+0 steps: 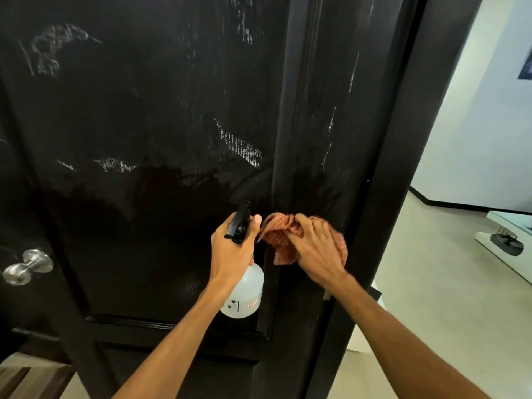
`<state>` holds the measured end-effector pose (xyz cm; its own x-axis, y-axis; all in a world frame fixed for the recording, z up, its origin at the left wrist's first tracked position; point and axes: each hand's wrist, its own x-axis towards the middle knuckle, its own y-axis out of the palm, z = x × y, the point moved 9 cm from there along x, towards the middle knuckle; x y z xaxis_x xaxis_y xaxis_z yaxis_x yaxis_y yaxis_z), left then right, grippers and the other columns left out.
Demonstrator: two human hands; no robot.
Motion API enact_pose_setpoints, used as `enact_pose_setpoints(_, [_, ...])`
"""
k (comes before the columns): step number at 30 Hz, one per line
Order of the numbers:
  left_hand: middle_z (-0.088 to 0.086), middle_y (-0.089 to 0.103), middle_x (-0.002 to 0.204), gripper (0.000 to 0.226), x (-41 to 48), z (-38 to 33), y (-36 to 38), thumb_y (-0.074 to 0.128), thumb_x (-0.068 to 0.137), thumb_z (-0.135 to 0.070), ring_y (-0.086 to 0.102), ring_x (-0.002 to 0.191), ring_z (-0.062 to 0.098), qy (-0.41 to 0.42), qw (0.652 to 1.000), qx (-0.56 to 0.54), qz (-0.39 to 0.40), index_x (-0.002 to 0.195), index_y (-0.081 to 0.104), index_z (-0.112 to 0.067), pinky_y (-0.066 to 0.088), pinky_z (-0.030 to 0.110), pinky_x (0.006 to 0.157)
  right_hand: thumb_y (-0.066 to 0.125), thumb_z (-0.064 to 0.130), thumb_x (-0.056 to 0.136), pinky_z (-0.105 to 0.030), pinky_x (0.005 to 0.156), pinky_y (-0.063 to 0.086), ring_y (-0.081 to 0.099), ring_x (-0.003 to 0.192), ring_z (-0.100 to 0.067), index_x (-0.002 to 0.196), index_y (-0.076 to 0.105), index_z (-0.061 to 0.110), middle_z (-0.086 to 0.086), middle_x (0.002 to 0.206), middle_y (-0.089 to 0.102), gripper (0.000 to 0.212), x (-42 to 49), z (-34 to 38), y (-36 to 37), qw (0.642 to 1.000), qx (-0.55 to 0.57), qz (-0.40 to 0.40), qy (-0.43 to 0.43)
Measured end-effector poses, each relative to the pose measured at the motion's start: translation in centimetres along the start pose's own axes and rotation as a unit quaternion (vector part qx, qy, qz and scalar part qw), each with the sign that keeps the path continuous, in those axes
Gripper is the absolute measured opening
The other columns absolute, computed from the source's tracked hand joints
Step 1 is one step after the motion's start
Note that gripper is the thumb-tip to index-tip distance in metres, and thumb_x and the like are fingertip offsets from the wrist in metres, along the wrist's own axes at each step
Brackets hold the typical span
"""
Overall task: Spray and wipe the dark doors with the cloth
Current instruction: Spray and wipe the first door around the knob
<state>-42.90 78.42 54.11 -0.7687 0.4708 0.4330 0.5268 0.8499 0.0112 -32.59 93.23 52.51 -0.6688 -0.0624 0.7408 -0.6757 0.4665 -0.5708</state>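
A dark panelled door [149,110] fills most of the view, with white smears across its upper half and a wet sheen lower down. My left hand [231,253] grips the neck of a white spray bottle [244,295] with a black trigger head, held upright close to the door. Just right of it, my right hand [316,251] presses a bunched orange checked cloth [280,240] against the door's right stile, near the edge.
A silver door knob [27,266] sticks out at the left. The door frame [403,168] stands right of the cloth. Beyond it are a pale floor [431,283], a white wall and a low white stand [506,240] with a dark object on it.
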Motion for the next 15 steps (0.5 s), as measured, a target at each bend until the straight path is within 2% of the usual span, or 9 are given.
enact_pose_setpoints(2, [0.030,0.065,0.087,0.027,0.1,0.0,0.2,0.066,0.098,-0.038,0.051,0.043,0.020,-0.002,1.000,-0.004,0.002,0.097,0.067,-0.012,0.047,0.030,0.043,0.065,0.004,0.083,-0.048,0.101,0.032,0.045,0.114,-0.041,0.120,0.069,0.014,-0.018,0.138,0.040,0.039,3.0,-3.2,-2.9,0.996,0.007,-0.065,0.053])
enact_pose_setpoints(5, [0.031,0.064,0.087,0.025,0.1,0.3,0.6,0.066,0.097,-0.040,0.049,0.045,0.023,-0.005,1.000,-0.005,0.000,0.100,0.067,-0.014,0.048,0.033,0.045,0.057,0.001,0.090,-0.046,0.112,0.027,0.045,0.123,-0.041,0.142,0.053,0.013,-0.021,0.140,0.041,0.054,5.3,-8.6,-6.3,0.956,0.046,-0.170,0.236])
enact_pose_setpoints(6, [0.030,0.063,0.087,0.023,0.1,0.4,0.9,0.066,0.097,-0.039,0.049,0.044,0.021,-0.007,1.000,-0.010,0.000,0.099,0.067,-0.016,0.047,0.031,0.043,0.052,0.000,0.092,-0.047,0.114,0.025,0.043,0.125,-0.042,0.148,0.047,0.013,-0.024,0.141,0.040,0.058,4.9,-8.7,-6.1,0.947,0.050,-0.181,0.261])
enact_pose_setpoints(7, [0.029,0.063,0.085,0.022,0.0,0.6,1.2,0.066,0.096,-0.039,0.049,0.043,0.019,-0.008,1.000,-0.013,0.001,0.098,0.067,-0.017,0.047,0.029,0.043,0.051,-0.001,0.090,-0.050,0.113,0.026,0.043,0.124,-0.045,0.150,0.046,0.011,-0.026,0.142,0.039,0.062,3.7,-7.9,-5.2,0.948,0.047,-0.175,0.263])
enact_pose_setpoints(9, [0.019,0.064,0.074,0.023,-0.1,0.8,1.4,0.066,0.096,-0.038,0.050,0.042,0.014,-0.010,1.000,-0.014,0.001,0.100,0.068,-0.015,0.046,0.028,0.044,0.060,-0.004,0.078,-0.057,0.104,0.036,0.049,0.111,-0.051,0.143,0.048,0.009,-0.028,0.139,0.038,0.067,0.1,-4.7,-1.9,0.968,0.028,-0.128,0.214])
enact_pose_setpoints(11, [0.010,0.065,0.071,0.024,-0.2,1.3,1.0,0.066,0.096,-0.038,0.051,0.042,0.010,-0.019,1.000,-0.016,-0.004,0.100,0.070,-0.015,0.044,0.029,0.045,0.073,-0.001,0.065,-0.055,0.095,0.044,0.052,0.103,-0.047,0.130,0.055,0.014,-0.023,0.134,0.039,0.069,-3.2,-1.0,1.3,0.992,0.020,-0.043,0.115])
enact_pose_setpoints(12, [0.012,0.066,0.073,0.025,-0.1,1.5,0.6,0.066,0.096,-0.039,0.050,0.042,0.011,-0.023,1.000,-0.019,-0.009,0.098,0.070,-0.015,0.044,0.030,0.045,0.074,0.002,0.065,-0.052,0.094,0.044,0.051,0.104,-0.044,0.123,0.061,0.016,-0.020,0.134,0.040,0.061,-3.5,0.1,2.0,0.997,0.030,-0.012,0.066])
enact_pose_setpoints(13, [0.015,0.066,0.075,0.027,0.0,1.6,0.0,0.066,0.094,-0.041,0.049,0.042,0.012,-0.027,0.999,-0.022,-0.014,0.096,0.070,-0.015,0.043,0.030,0.044,0.069,0.005,0.071,-0.050,0.095,0.041,0.049,0.106,-0.042,0.116,0.068,0.016,-0.017,0.135,0.040,0.047,-2.5,0.2,1.6,0.998,0.037,-0.015,0.040])
enact_pose_setpoints(15, [0.023,0.064,0.079,0.028,0.4,1.4,-1.0,0.066,0.092,-0.044,0.047,0.042,0.017,-0.022,0.999,-0.021,-0.020,0.095,0.069,-0.017,0.042,0.031,0.043,0.061,0.003,0.080,-0.048,0.096,0.035,0.046,0.108,-0.039,0.109,0.074,0.010,-0.017,0.134,0.041,0.033,1.8,-1.7,-1.4,0.991,0.042,-0.084,0.093])
